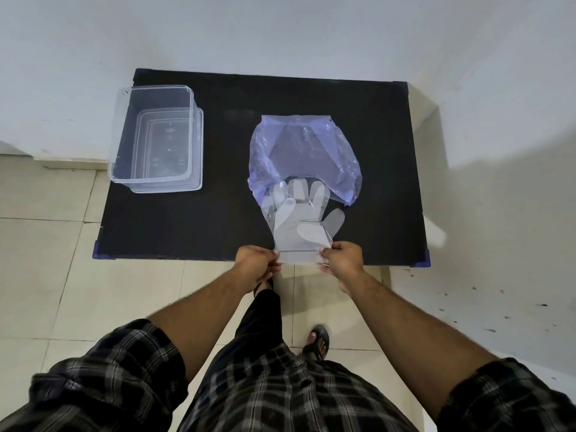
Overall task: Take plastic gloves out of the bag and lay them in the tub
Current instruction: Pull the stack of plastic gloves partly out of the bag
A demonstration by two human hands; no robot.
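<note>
While the plastic gloves lie partly drawn from the blue bag on the black worktop, left hand and right hand fingers pinch the cuff corners. Risk: thin clinging film may separate, fold or drop short of the clear tub, well apart to the left. No legible markings visible.

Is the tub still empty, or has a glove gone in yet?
Empty, as far as the view shows: the clear tub shows only its bare moulded bottom. The gloves lie outside it, pinched at the cuff by both hands.
</note>
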